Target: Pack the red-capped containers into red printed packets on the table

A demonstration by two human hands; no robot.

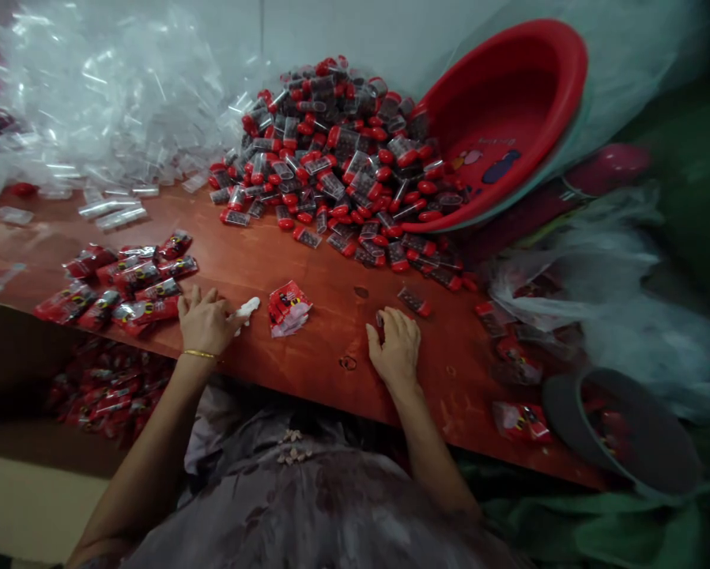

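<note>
My left hand point(205, 322) rests at the table's front edge, fingers apart, beside a group of filled red packets point(138, 276). Its thumb is by a crumpled white scrap point(248, 308); whether they touch I cannot tell. Between my hands lies a flat red printed wrapper point(288, 307) with a pale lower end. My right hand point(395, 346) is on the table with its fingers curled. A small dark bit shows between thumb and forefinger, mostly hidden. Just beyond those fingers lies a small clear container with a red cap and dark contents point(413, 302).
A large heap of red-capped containers point(337, 158) spills from a tilted red basin point(526, 95) at the back. Clear plastic bags point(111, 87) stand back left. A grey bowl point(621, 427) and plastic bag point(621, 284) are at right. A box of red packets point(106, 395) sits below left.
</note>
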